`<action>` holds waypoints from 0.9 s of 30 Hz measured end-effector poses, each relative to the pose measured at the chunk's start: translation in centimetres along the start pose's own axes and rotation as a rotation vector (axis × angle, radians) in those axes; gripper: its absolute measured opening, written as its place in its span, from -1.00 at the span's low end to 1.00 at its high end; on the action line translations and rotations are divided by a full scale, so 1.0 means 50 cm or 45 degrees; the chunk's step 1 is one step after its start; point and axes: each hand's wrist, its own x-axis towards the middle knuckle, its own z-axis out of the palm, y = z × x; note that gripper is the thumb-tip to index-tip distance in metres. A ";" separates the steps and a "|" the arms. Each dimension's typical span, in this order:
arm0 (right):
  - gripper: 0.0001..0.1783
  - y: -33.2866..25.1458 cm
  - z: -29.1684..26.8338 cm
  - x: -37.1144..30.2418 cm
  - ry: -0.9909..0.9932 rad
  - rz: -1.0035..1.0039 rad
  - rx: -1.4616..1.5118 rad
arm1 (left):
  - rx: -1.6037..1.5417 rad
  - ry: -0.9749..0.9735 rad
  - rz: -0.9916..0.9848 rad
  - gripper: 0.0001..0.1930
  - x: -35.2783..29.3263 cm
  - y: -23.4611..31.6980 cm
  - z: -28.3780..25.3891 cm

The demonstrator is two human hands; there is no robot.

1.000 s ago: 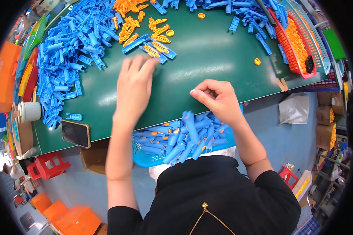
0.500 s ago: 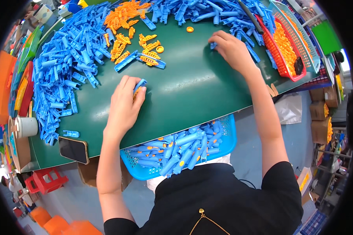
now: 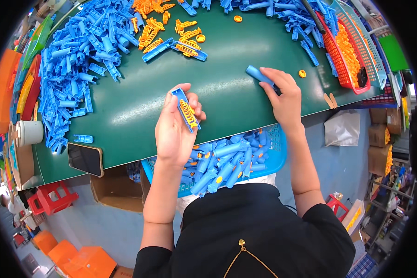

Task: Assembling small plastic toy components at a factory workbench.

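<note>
In my left hand (image 3: pixel 175 132), palm up near the table's front edge, rests a blue plastic half-shell (image 3: pixel 180 97) with an orange ribbed insert (image 3: pixel 187 112) seated in its hollow. My fingers curl round its side. To the right, my right hand (image 3: pixel 284 96) pinches a second blue half-shell (image 3: pixel 256 74) by one end, its rounded back upward. The two pieces are apart. Farther off on the green table (image 3: pixel 217 97) lie two blue half-shells (image 3: pixel 157 49) beside loose orange ribbed inserts (image 3: pixel 190 34) and a small orange ring-like cap (image 3: pixel 200 38).
A large heap of blue half-shells (image 3: pixel 74 60) covers the far left. Below the table edge sits a blue basket (image 3: pixel 277 150) of blue tubes with orange dots. A red basket (image 3: pixel 331 53) of orange parts stands at right. A phone (image 3: pixel 85 159) lies near the left edge.
My left hand has turned palm up and moved right, showing the insert in the shell. My right hand has come nearer with a blue half-shell. An orange cap now shows at right.
</note>
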 end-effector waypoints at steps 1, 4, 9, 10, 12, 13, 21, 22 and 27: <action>-0.73 0.001 0.000 -0.001 0.007 -0.123 -0.156 | 0.089 0.146 0.061 -0.66 -0.002 -0.004 0.007; -0.70 -0.020 -0.003 -0.007 -0.080 0.098 0.154 | 0.184 0.075 0.142 -0.67 -0.016 0.000 -0.001; -0.69 -0.158 0.003 -0.020 -0.220 0.131 1.052 | 0.293 0.121 0.211 -0.66 -0.030 -0.008 -0.008; -0.69 -0.175 0.004 -0.021 -0.263 0.098 1.005 | 0.255 0.091 0.261 -0.66 -0.030 -0.014 -0.011; -0.69 -0.187 0.016 -0.019 -0.329 0.024 0.958 | 0.287 0.082 0.276 -0.66 -0.031 -0.015 -0.006; -0.69 -0.187 0.023 -0.020 -0.328 0.022 0.962 | 0.313 0.074 0.287 -0.65 -0.031 -0.015 -0.004; -0.70 -0.183 0.041 -0.030 -0.373 0.086 1.021 | 0.390 0.077 0.338 -0.65 -0.029 -0.020 -0.014; -0.70 -0.181 0.043 -0.029 -0.374 0.088 1.021 | 0.378 0.079 0.328 -0.66 -0.027 -0.020 -0.015; -0.69 -0.188 0.045 -0.030 -0.370 0.059 0.965 | 0.344 0.071 0.241 -0.68 -0.021 -0.020 -0.020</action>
